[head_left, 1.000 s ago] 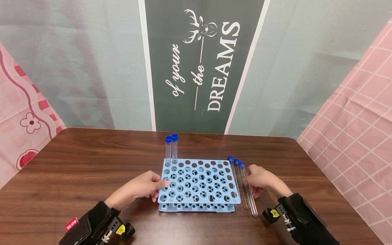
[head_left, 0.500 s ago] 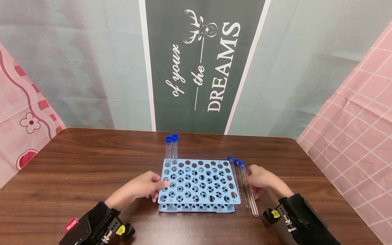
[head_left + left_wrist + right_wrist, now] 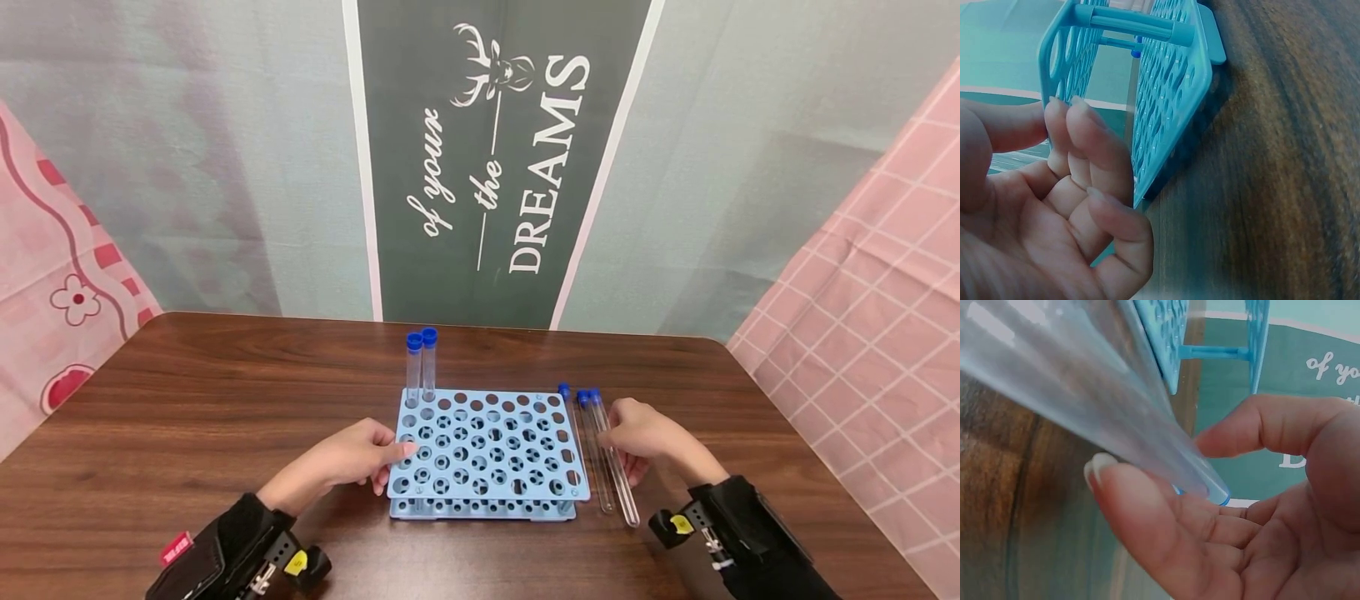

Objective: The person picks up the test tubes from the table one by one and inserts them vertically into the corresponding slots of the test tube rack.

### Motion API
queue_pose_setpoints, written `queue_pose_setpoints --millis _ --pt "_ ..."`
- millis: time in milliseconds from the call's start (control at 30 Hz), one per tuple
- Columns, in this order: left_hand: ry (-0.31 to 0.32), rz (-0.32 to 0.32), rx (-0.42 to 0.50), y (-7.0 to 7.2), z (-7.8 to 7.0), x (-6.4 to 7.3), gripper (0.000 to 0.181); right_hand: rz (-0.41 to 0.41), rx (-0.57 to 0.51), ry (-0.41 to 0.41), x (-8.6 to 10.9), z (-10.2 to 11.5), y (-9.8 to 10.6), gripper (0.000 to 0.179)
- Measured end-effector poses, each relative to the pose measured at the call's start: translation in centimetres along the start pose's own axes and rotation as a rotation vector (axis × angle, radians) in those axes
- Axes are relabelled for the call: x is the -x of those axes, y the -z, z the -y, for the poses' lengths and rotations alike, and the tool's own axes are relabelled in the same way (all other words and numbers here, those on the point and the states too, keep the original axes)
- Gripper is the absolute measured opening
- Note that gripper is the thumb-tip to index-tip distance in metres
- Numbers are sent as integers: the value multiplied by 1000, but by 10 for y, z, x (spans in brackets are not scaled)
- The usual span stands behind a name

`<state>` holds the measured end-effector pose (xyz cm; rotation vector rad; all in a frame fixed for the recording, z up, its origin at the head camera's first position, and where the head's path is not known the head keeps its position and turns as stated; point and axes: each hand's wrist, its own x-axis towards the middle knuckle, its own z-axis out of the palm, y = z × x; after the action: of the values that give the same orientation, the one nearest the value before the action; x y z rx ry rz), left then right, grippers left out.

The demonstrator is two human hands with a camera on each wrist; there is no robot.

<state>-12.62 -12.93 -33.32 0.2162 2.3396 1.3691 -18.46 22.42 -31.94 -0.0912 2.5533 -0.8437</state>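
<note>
Lower centre: rack (image 3: 487, 498) is being pinched by left hand (image 3: 366, 454); lower right: capped tube (image 3: 622, 487) is apparently being pinched by right hand (image 3: 641, 435).

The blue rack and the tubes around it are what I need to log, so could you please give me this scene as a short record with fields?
Rack: light blue, rows of round holes, standing on the wooden table
Tubes in rack: two, blue caps, upright at the far left corner
Tubes beside rack: three, blue caps, on its right
Left hand: grips the rack's left edge, thumb on top
Right hand: pinches the rightmost tube
Backdrop: dark green panel, white lettering including "DREAMS"
</note>
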Motion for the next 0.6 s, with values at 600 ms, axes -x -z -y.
queue_pose_setpoints --millis 600 --pt "-3 9 -15 0 0 0 36 -43 9 74 17 14 11 21"
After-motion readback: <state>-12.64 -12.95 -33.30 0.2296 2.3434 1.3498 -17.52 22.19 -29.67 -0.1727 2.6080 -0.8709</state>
